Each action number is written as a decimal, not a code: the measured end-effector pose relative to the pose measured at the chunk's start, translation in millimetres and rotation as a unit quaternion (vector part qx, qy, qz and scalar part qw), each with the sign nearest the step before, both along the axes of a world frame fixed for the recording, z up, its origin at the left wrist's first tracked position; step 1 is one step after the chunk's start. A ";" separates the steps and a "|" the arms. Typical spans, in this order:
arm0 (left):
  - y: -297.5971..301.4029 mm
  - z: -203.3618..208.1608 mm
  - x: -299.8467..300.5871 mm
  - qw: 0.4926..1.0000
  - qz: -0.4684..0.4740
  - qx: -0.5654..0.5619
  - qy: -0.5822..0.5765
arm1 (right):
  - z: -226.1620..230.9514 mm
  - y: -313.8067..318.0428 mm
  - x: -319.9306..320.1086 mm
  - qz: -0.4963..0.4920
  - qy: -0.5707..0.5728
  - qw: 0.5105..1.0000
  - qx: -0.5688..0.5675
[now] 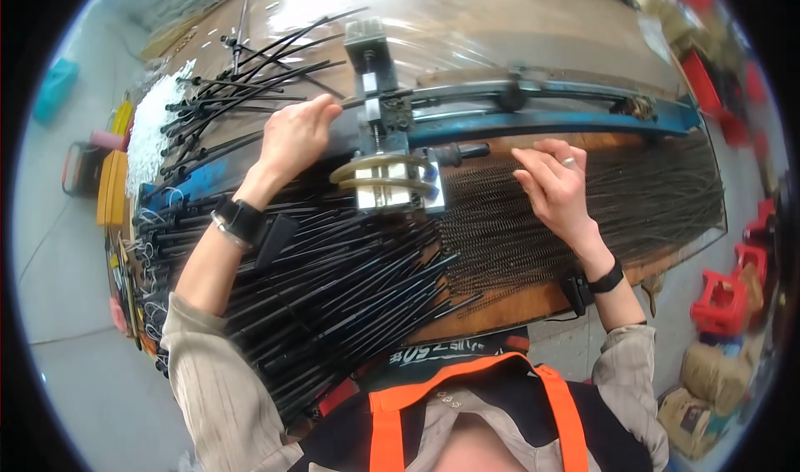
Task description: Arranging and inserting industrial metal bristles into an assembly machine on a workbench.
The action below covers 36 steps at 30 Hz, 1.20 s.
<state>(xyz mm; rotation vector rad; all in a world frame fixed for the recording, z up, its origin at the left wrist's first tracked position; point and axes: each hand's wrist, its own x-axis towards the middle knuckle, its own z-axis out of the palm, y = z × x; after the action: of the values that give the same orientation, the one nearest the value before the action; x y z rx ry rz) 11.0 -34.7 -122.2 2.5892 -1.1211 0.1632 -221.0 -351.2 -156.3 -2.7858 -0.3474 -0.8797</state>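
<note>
Person at a wooden desk (533, 301), head view looking down. Left hand (293, 135) was up at the left side of the metal clamp jig (385, 151), fingers curled and closed round the end of a thin black rod (354, 101) that ran right toward the blue metal rail (550, 122). Right hand (554, 184) lay right of the jig, just near of the rail, fingers loosely spread and released, tips touching the row of dark coiled springs (633, 197); a ring showed on one finger. Springs covered the desk from the jig out to the right edge, packed side by side. Big fan of black sleeved rods (333, 297) lay under the left forearm, spreading near-left from the jig, some ends overhanging the near desk edge. More loose black rods (242, 89) piled far-left, past the left hand. White heap of small parts (154, 126) at far left, beside yellow boxes (112, 184). Black watch on left wrist, black band on right wrist. Red plastic stools (723, 293) on the floor at right, brown sacks (708, 389) nearer. Orange straps of an apron at the near edge
</note>
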 end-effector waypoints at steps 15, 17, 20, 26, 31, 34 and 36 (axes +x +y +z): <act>4.3 -13.1 -0.8 0.996 -0.030 0.011 -0.086 | -16.9 23.5 42.4 0.096 0.146 0.934 0.312; 0.8 -15.6 5.8 0.987 -0.059 -0.005 -0.149 | -14.6 21.9 50.7 0.103 0.198 0.893 0.392; -20.6 -13.0 15.2 0.965 -0.164 -0.043 -0.200 | -6.0 10.8 27.9 0.102 0.215 0.946 0.222; 55.3 -2.3 64.1 0.929 -0.126 -0.005 -0.349 | -22.4 37.2 -14.0 0.149 0.209 0.963 0.077; 83.2 4.7 -28.3 0.967 -0.051 0.058 -0.244 | -20.5 33.1 -4.3 0.168 0.211 0.961 0.056; 85.9 14.1 -134.2 0.984 -0.044 0.151 -0.089 | -12.0 49.7 -1.0 0.173 0.189 0.965 0.052; 98.5 10.3 -143.0 0.985 -0.039 0.156 -0.066 | -7.9 64.3 0.4 0.179 0.177 0.967 0.050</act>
<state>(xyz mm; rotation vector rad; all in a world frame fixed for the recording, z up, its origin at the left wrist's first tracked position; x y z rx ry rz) -132.0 63.8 -112.0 2.8345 -1.3907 0.1529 -220.6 -286.9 -164.2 -2.5951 -0.6927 -0.3025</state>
